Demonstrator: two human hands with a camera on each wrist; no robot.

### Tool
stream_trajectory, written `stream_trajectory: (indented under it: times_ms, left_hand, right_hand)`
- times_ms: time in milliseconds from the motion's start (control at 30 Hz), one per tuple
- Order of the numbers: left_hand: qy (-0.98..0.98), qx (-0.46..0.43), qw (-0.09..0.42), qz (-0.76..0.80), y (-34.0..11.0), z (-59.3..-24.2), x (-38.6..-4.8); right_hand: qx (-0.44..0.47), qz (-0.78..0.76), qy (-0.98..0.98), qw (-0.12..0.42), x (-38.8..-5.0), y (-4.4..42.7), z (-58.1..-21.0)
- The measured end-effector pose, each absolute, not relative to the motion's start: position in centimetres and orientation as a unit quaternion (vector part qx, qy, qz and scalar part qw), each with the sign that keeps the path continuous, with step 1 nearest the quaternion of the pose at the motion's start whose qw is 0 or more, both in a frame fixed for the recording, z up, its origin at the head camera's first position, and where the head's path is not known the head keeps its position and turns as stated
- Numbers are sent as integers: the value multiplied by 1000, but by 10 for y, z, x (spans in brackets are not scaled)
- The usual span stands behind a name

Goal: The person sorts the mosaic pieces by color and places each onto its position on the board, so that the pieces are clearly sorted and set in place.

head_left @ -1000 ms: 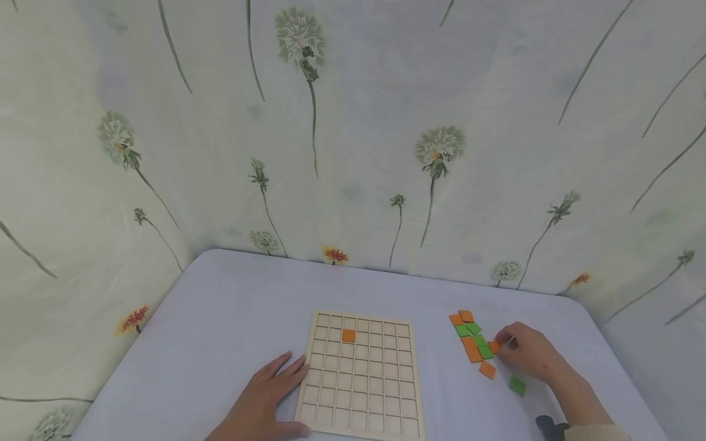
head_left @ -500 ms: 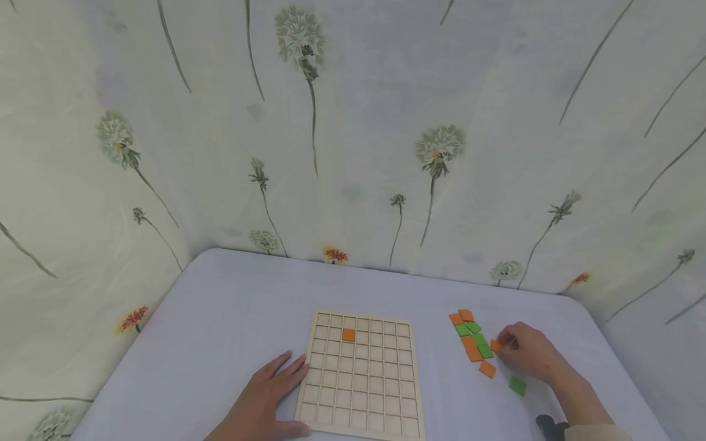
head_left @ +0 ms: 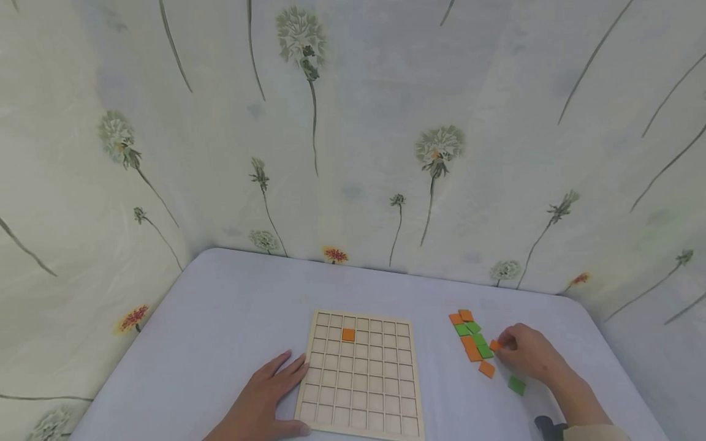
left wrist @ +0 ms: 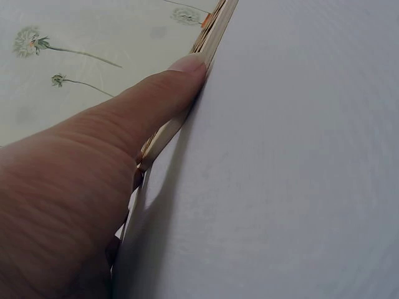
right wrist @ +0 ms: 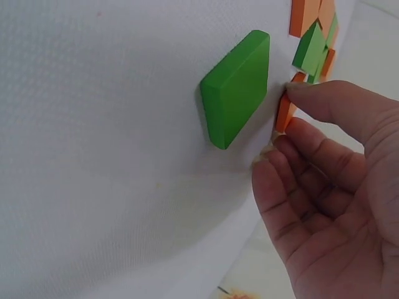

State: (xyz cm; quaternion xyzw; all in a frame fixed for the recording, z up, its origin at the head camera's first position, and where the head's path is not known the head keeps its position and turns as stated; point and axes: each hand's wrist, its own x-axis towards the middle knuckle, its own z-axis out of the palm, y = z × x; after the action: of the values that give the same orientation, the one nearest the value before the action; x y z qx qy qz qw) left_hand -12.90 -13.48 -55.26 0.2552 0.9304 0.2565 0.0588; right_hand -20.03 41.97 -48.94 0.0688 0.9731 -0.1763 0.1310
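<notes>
Right hand (head_left: 527, 352): thumb and forefinger pinch one orange tile (right wrist: 284, 113), other fingers loosely bent in the right wrist view. Can't tell whether that tile is clear of the table (head_left: 248, 294) or touching it. Pinched tile sits just right of the tile cluster, well apart from the board.

Left hand (head_left: 265, 392): fingers extended and spread, not wrapped round anything. Fingertips at the left edge of the wooden grid board (head_left: 361, 433), thumb out toward its near left corner. Left wrist view has the thumb tip on the board's edge.

Board lies flat on the table between the hands. One orange square (head_left: 349, 335) in it: third column from left, second row from far edge.

Tile cluster (head_left: 478, 339) right of the board, orange and green mixed, orange at the far end, greens next, then orange and green side by side. Single orange tile (head_left: 486, 369) just off its near end. Loose green tile (head_left: 516, 385) nearer the person, beside the right forearm.

Light sleeve (head_left: 595, 432) on the right arm, dark object (head_left: 545, 427) next to it, can't identify. Dandelion-print backdrop (head_left: 375, 122) behind the table.
</notes>
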Motion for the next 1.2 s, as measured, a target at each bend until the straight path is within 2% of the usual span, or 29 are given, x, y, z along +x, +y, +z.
stream_trajectory:
  times_ms: [1200]
  left_hand:
    - [927, 262, 53, 264, -135, -552, -129]
  right_hand:
    - [42, -200, 976, 81, -195, 404, -468]
